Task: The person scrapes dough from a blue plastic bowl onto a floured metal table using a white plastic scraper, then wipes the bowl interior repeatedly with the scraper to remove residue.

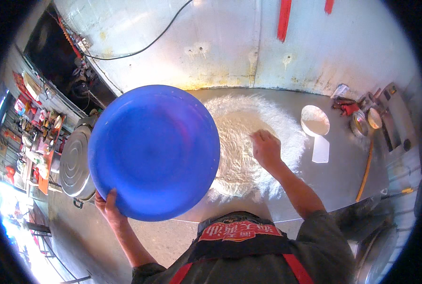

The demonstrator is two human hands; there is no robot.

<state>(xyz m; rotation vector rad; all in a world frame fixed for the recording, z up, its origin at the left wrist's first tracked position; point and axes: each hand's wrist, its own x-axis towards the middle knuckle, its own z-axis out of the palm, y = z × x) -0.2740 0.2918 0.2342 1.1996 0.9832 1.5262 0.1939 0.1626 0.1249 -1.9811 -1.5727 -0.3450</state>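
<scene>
My left hand (108,209) grips the lower left rim of a large round blue plastic basin (154,152), its fingers partly hidden behind it. The basin is tilted up over the left part of the work table. My right hand (266,147), fingers curled, is at the right edge of a wide mass of wet-looking dough (234,152); whether it pinches any dough I cannot tell. Loose white flour (290,142) surrounds the dough on the metal table. To the right of this hand stand a white bowl (315,120) with flour in it and a white plastic scraper (320,149) touching its lower side.
A large lidded metal pot (75,163) stands left of the basin. At the table's right lie a metal bowl (359,124), a small bowl (374,118), an orange stick (365,172) and a kitchen scale or similar device (397,117). A stained wall (232,53) bounds the back.
</scene>
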